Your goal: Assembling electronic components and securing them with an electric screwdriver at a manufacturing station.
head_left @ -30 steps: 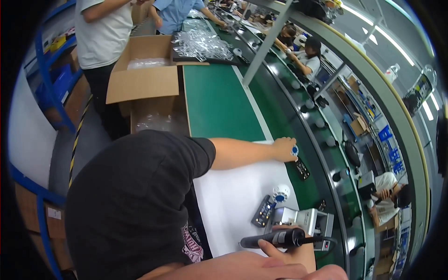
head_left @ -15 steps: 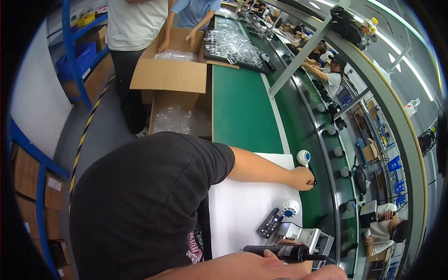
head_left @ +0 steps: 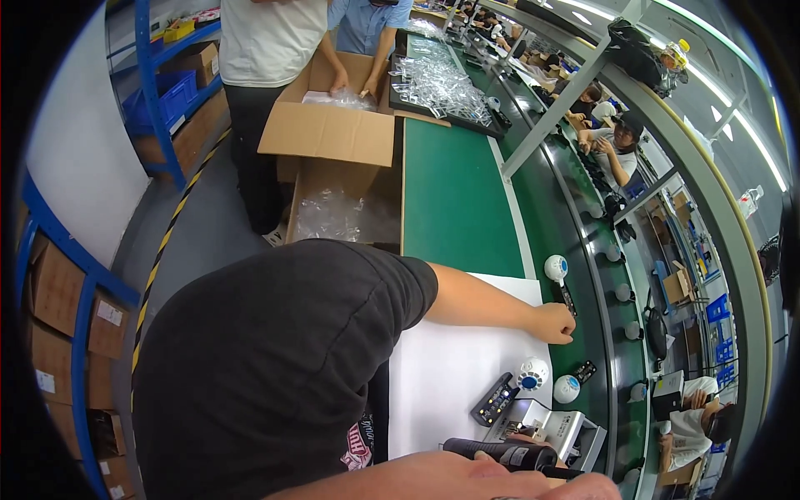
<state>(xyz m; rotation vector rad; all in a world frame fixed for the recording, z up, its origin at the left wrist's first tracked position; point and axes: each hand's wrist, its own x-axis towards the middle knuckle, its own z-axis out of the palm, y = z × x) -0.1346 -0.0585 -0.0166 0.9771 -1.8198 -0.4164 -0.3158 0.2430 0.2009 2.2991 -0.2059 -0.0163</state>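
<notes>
My left hand (head_left: 552, 323) reaches over the far edge of the white sheet (head_left: 446, 358), its fingers curled. Its upper side meets a black strip (head_left: 568, 302) below a white ball-shaped device (head_left: 556, 267) with a blue face; whatever the fingers hold is hidden. At the lower edge my right hand (head_left: 492, 478) is closed around a black cylindrical power screwdriver (head_left: 500, 452). Beyond it stands a silver bench machine (head_left: 546, 421). Beside that lie a black panel with small lights (head_left: 495, 400), a second ball device (head_left: 532, 373) and a third (head_left: 567, 388) near a black piece (head_left: 586, 372).
Alongside the green table (head_left: 454, 192) runs a conveyor (head_left: 583, 275) carrying several round devices. Farther off, a black tray (head_left: 442, 87) holds clear plastic parts. Two people stand at an open carton (head_left: 333, 133), one with hands inside. Blue shelving (head_left: 158, 100) is at left; an overhead frame (head_left: 708, 158) at right.
The whole view has shifted slightly. The ball device by my left hand sits farther from it, with more of its black strip showing. A third ball device now shows beside the silver machine.
</notes>
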